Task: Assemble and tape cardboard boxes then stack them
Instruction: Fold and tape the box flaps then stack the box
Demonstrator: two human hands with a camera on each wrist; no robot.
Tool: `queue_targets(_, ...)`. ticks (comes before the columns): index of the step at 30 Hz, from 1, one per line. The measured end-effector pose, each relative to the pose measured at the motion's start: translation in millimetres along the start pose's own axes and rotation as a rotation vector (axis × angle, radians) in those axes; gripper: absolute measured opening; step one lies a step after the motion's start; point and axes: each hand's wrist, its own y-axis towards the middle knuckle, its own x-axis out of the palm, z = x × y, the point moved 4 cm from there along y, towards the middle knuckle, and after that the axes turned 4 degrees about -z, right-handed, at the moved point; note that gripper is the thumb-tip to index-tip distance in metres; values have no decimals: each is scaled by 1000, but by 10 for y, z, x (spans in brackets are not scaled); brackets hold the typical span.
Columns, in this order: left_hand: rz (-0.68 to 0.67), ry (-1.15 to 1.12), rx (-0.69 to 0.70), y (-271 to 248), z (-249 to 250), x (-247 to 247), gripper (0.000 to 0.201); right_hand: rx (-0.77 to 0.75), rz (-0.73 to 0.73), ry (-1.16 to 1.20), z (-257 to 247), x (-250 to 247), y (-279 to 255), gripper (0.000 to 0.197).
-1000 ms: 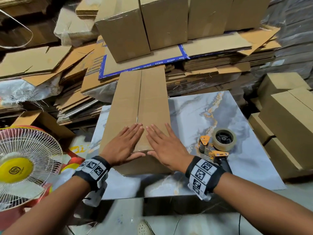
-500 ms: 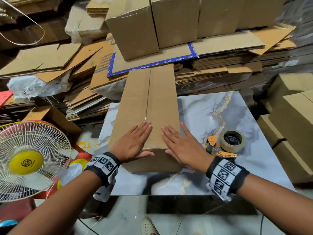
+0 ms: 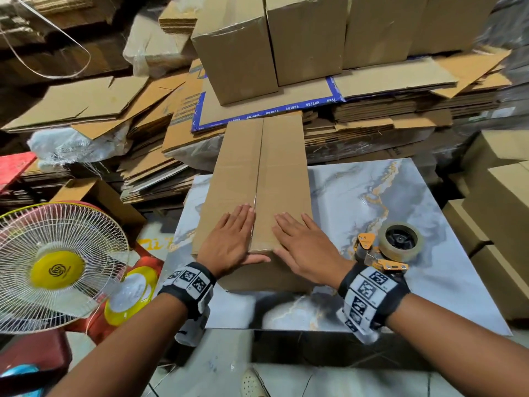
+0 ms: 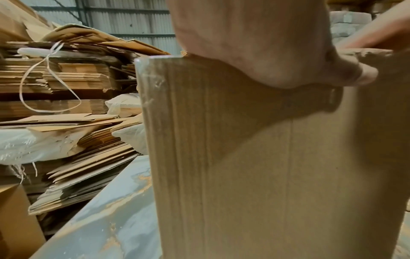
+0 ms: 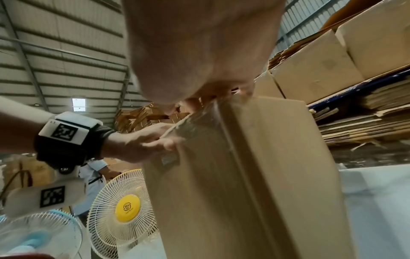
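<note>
A long brown cardboard box (image 3: 257, 173) lies on the marble-patterned table (image 3: 400, 196), its two top flaps meeting at a taped centre seam. My left hand (image 3: 233, 239) lies flat on the left flap near the front edge, thumb over the front face. My right hand (image 3: 303, 242) lies flat on the right flap, fingers straight. An orange tape dispenser (image 3: 386, 247) with a roll of clear tape sits on the table just right of my right wrist. In the left wrist view the box's front face (image 4: 266, 166) fills the frame under my palm (image 4: 255, 43).
Piles of flattened cardboard (image 3: 114, 110) rise behind and left of the table. Assembled boxes (image 3: 286, 38) stand on the pile behind; more boxes (image 3: 501, 210) are stacked at the right. A white fan with a yellow hub (image 3: 57, 267) stands at the left.
Both hands stay flat on the flaps; they have drawn slightly apart from the seam. The head view has shifted a little to the left.
</note>
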Motion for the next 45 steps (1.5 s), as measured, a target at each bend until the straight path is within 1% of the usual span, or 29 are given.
queue_targets(2, 1, -35, -17, -20, -30, 30, 123, 72, 20, -9, -131, 16, 129, 83)
queue_targets(4, 12, -78, 10, -58, -137, 37, 118, 147, 32, -43, -154, 63, 191, 77)
queue_targets(6, 54, -136, 11, -120, -274, 21, 106, 251, 117, -19, -100, 86, 156, 68)
queue_targets(8, 72, -187, -62, -178, -378, 13, 91, 404, 156, 128, -30, 114, 80, 65)
queue_targets(10, 142, -210, -221, -235, -381, 2, 79, 547, 187, 341, 19, 166, 52, 64)
queue_targets(11, 205, -218, -337, -257, -367, 9, 72, 605, 227, 450, 28, 170, 57, 65)
queue_targets(13, 287, -285, -599, -305, -339, 41, 61, 739, 326, 709, 62, 183, 77, 75)
queue_targets(14, 286, -370, -714, -332, -343, 42, 60, 806, 355, 833, 85, 199, 84, 79)
queue_targets(16, 232, -628, -896, -363, -469, 106, 68, 911, 362, 1007, 140, 227, 71, 82)
queue_targets(17, 209, -769, -953, -379, -547, 128, 73, 949, 345, 1056, 168, 234, 62, 81)
queue_targets(18, 191, -923, -961, -387, -626, 164, 78, 973, 319, 1083, 189, 237, 53, 79)
queue_targets(19, 183, -1076, -928, -388, -684, 190, 77, 976, 294, 1092, 200, 233, 50, 77)
queue_targets(20, 185, -1214, -879, -389, -697, 193, 70, 963, 270, 1093, 205, 229, 55, 76)
queue_targets(22, 179, -1407, -833, -416, -671, 185, 58, 932, 258, 1105, 199, 200, 58, 73)
queue_targets(25, 156, -1569, -804, -490, -646, 234, 64, 924, 265, 1119, 149, 118, -3, 70)
queue_targets(26, 123, -1635, -780, -531, -622, 242, 62, 915, 267, 1118, 120, 105, -38, 69)
queue_targets(27, 81, -1729, -746, -575, -578, 228, 55, 900, 268, 1121, 79, 96, -75, 67)
queue_targets(29, -10, -1937, -684, -688, -462, 226, 36, 861, 289, 1122, 2, 114, -160, 62)
queue_targets(30, -39, -1986, -661, -746, -414, 251, 33, 841, 308, 1122, -36, 132, -211, 59)
queue_targets(31, -31, -1985, -652, -802, -393, 277, 39, 818, 331, 1120, -63, 153, -260, 56)
queue_targets(32, 2, -1942, -636, -856, -378, 288, 52, 793, 353, 1116, -67, 192, -305, 54)
queue_targets(33, 55, -1879, -613, -903, -377, 304, 64, 780, 365, 1112, -89, 203, -364, 55)
queue_targets(34, 105, -1821, -575, -943, -346, 294, 69, 773, 376, 1106, -100, 215, -425, 58)
queue_targets(35, 150, -1792, -538, -994, -280, 245, 67, 779, 399, 1114, -103, 237, -501, 63)
queue_targets(37, 245, -1744, -470, -1039, -130, 119, 56, 764, 481, 1158, -80, 233, -652, 75)
queue_targets(38, 285, -1727, -436, -1050, -69, 42, 52, 740, 521, 1160, -69, 216, -716, 73)
queue_targets(41, 402, -1710, -321, -936, 145, -304, 50, 681, 632, 1139, 62, -42, -929, 53)
queue_targets(43, 448, -1700, -279, -729, 312, -558, 53, 617, 693, 1157, 259, -322, -1071, 45)
queue_targets(45, 478, -1692, -247, -462, 538, -849, 49, 550, 742, 1171, 528, -647, -1231, 43)
